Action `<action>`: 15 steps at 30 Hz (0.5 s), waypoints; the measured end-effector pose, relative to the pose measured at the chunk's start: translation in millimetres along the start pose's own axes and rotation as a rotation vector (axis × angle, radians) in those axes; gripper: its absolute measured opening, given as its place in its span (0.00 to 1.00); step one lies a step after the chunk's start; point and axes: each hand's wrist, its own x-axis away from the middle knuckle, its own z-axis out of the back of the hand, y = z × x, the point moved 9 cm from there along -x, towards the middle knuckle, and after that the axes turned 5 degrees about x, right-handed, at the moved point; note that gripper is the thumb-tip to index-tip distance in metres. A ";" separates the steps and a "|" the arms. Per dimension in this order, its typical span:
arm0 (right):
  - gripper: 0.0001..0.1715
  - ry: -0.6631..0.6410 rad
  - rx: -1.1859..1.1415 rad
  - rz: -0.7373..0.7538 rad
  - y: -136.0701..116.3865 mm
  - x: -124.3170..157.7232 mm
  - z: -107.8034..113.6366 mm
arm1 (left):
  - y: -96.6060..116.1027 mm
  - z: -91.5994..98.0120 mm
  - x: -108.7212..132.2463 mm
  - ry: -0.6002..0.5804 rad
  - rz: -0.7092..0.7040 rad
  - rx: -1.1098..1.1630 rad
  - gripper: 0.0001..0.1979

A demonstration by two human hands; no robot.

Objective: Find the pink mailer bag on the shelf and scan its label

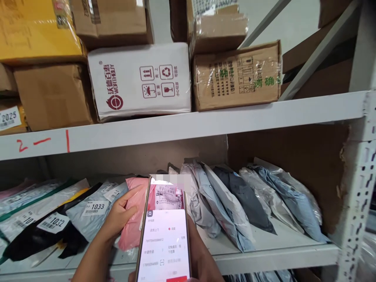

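Observation:
My left hand (125, 213) grips a pink plastic mailing bag (132, 231) among the parcels on the lower shelf, thumb in front. A smartphone (164, 246) stands upright in my right hand (198, 244), partly hiding the bag. On its screen, a camera picture of a label on pink plastic shows above a form with Chinese text and a red button. Left of my left hand lean a light blue bag labelled 1033 (95, 207) and a black bag labelled 1032 (54, 223). Most fingers of my right hand are hidden behind the phone.
Grey, white and blue mailing bags (226, 199) lean along the right of the lower shelf (276, 256). The upper shelf beam (182, 127), marked 2-1 in red, crosses above my hands. It carries a white box (141, 82) and several brown cartons (237, 76). A perforated post (357, 188) stands right.

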 end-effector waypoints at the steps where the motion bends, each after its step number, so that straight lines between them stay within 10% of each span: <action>1: 0.55 0.001 0.013 0.005 0.2 3.2 1.9 | -2.5 -0.9 0.2 -0.013 0.025 0.026 0.39; 15: 0.58 0.317 0.077 -0.028 7.8 29.3 38.6 | 7.7 -1.9 3.8 0.011 0.024 -0.028 0.34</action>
